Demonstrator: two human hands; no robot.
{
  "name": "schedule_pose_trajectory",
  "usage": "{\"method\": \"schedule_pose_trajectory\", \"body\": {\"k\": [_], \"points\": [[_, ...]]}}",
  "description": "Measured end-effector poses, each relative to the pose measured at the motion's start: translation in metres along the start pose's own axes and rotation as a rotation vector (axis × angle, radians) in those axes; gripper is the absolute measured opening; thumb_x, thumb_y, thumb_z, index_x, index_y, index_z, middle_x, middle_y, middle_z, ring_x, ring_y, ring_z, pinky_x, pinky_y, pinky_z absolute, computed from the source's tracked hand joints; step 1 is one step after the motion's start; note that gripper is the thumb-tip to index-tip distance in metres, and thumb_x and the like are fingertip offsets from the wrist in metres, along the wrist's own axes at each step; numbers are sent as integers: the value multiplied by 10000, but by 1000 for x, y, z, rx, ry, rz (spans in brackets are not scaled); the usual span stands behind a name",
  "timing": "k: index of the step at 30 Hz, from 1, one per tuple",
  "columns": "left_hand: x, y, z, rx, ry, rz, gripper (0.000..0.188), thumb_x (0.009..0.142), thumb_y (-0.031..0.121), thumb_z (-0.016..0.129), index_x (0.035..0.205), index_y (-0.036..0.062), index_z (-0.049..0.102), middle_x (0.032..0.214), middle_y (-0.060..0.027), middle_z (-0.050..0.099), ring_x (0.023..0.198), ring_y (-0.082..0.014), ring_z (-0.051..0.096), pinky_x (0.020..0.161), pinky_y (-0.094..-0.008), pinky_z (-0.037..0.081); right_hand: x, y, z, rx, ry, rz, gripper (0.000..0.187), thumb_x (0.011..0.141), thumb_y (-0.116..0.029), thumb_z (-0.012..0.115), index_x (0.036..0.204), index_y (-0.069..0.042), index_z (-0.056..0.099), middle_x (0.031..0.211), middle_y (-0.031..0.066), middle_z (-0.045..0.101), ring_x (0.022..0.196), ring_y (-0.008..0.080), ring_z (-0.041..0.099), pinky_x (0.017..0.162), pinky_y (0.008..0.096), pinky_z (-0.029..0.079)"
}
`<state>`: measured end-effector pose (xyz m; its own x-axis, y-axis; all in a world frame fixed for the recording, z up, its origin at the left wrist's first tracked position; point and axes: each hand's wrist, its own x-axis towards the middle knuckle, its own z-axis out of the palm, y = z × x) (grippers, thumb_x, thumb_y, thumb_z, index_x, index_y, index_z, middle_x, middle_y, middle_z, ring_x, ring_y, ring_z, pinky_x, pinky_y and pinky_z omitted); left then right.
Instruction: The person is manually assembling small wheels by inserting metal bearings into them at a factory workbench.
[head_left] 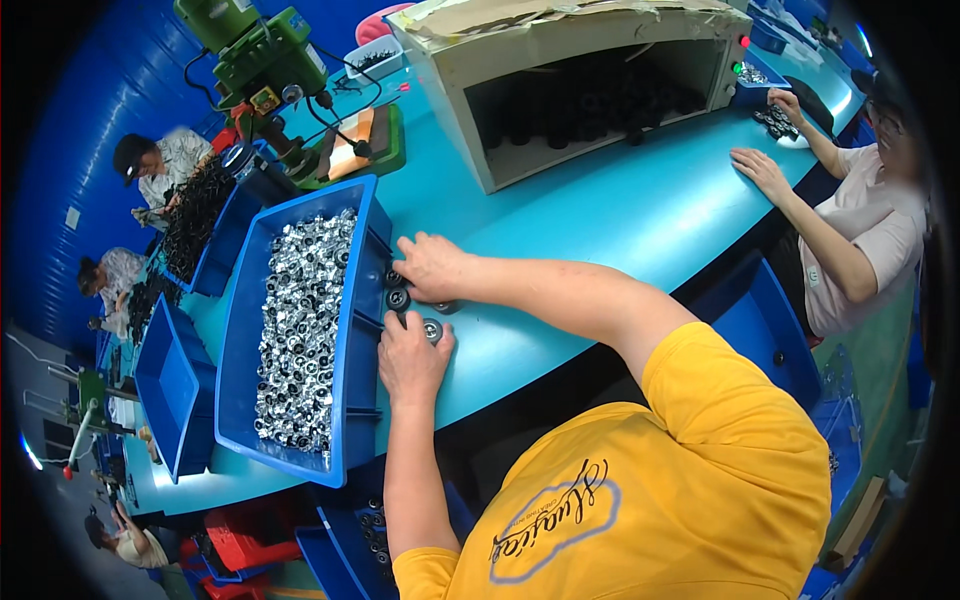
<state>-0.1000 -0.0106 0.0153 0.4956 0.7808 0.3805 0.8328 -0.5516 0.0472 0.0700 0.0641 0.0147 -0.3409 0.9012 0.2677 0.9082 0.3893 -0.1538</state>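
Observation:
My left hand [412, 360] is closed around a small black wheel with a silvery centre [432, 330], low over the turquoise table. Just beyond it, my right hand [437, 268] curls its fingers down over the small black wheels gathered there; exactly what lies under its palm is hidden. One black wheel [397, 298] shows between the two hands, against the side of a large blue bin. That blue bin [362, 240] stands to the left of both hands, filled with small shiny metal and black parts [300, 330].
A cream box-shaped machine [455, 100] with dark pieces inside stands at the back. A green press [270, 75] is at the far left. More blue bins [165, 370] line the left side. A co-worker [860, 220] sits at the right, hands on the table [600, 215].

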Motion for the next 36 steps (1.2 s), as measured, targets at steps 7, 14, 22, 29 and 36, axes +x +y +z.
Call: {"method": "schedule_pose_trajectory", "body": {"k": [7, 14, 22, 29, 36], "points": [[-20, 4, -17, 6, 62, -15, 468, 791, 327, 806, 1010, 9, 541, 1213, -268, 556, 928, -420, 642, 792, -481, 557, -3, -1, -20, 93, 109, 15, 344, 757, -209, 767, 1051, -50, 686, 1117, 199, 530, 916, 374, 635, 773, 451, 590], [-137, 11, -98, -120, 143, -151, 437, 777, 284, 802, 996, -8, 562, 1279, -282, 553, 1050, -476, 617, 868, -480, 558, -49, -38, -58, 464, 334, -113, 275, 740, -183, 761, 961, -78, 634, 1046, 163, 532, 817, 325, 648, 713, 421, 573], [-367, -70, -108, -41, -31, -747, 458, 825, 324, 780, 1062, 1, 557, 1253, -276, 549, 1051, -493, 604, 852, -524, 535, -125, -230, -17, 970, -126, -433, 293, 750, -223, 777, 986, -108, 646, 1146, 168, 537, 854, 353, 659, 750, 427, 574], [-459, -98, -81, 113, -406, -938, 492, 883, 358, 742, 1216, 17, 624, 1313, -305, 556, 1134, -490, 579, 957, -511, 496, -125, -316, 88, 1003, -24, -644, 332, 824, -243, 791, 1098, -92, 682, 1244, 185, 573, 1039, 355, 641, 851, 439, 549], [-325, -59, -89, -133, 73, -423, 237, 907, 122, 694, 1114, 11, 667, 1142, -185, 663, 981, -395, 650, 837, -453, 533, -129, -151, -12, 677, 260, -173, 239, 815, -109, 755, 1042, -92, 680, 1133, 127, 603, 954, 297, 656, 820, 409, 555]]}}
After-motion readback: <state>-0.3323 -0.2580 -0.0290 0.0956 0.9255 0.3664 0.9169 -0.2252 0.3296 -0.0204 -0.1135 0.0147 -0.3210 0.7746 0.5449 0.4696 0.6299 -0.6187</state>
